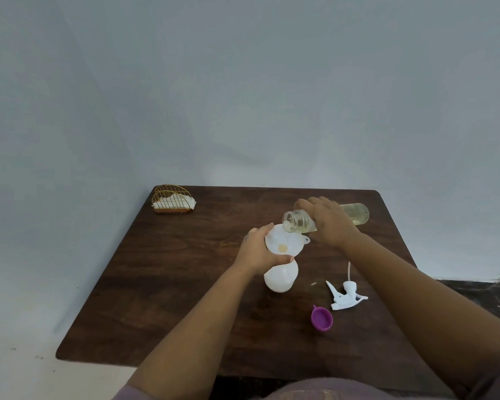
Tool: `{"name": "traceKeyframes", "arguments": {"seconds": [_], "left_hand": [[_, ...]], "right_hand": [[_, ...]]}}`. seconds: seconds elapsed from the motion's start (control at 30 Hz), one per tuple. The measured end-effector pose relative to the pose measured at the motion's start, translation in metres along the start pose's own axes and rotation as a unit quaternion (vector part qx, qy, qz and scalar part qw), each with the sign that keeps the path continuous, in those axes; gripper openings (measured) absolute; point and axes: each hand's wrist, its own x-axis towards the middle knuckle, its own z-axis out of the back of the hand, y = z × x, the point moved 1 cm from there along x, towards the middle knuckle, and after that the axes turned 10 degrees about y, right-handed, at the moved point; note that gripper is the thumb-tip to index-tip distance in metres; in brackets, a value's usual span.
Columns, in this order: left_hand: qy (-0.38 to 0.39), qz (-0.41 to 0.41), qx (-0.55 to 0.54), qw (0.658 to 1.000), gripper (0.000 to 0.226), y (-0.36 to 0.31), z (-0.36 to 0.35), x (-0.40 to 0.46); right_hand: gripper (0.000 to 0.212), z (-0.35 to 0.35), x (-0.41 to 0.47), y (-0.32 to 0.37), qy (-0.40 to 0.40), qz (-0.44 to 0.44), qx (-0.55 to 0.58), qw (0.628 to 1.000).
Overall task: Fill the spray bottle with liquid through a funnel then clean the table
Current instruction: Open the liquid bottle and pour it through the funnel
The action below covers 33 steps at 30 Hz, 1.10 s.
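Purple cap (321,317) lies nearest; funnel (283,241) gripped by left hand (257,249), tilted bottle (326,217) by right hand (329,220); overflow is risked if poured faster.

A single wide-angle camera, sitting on the person's head, is looking forward and steeply down over both forearms at the dark brown wooden surface (185,284). It is sitting close enough that the arms are filling the lower frame, while a plain pale grey wall (243,82) is taking up the whole upper half.
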Motion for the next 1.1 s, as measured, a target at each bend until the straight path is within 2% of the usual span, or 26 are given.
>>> {"name": "traceKeyframes", "arguments": {"seconds": [0.3, 0.5, 0.9, 1.1], "left_hand": [[0.023, -0.020, 0.022, 0.999, 0.109, 0.006, 0.006, 0.005], [0.048, -0.032, 0.053, 0.997, 0.099, 0.006, 0.010, 0.010], [0.073, -0.040, 0.052, 0.995, 0.094, 0.008, 0.016, 0.018], [0.073, -0.040, 0.058, 0.995, 0.094, 0.009, 0.018, 0.019]], "right_hand": [[0.049, -0.008, -0.005, 0.010, 0.009, -0.043, -0.005, 0.999], [0.051, -0.007, -0.010, 0.017, 0.013, -0.068, -0.014, 0.997], [0.055, -0.004, -0.012, 0.023, 0.010, -0.092, -0.020, 0.995], [0.050, 0.000, -0.011, 0.023, 0.000, -0.082, -0.021, 0.996]]}}
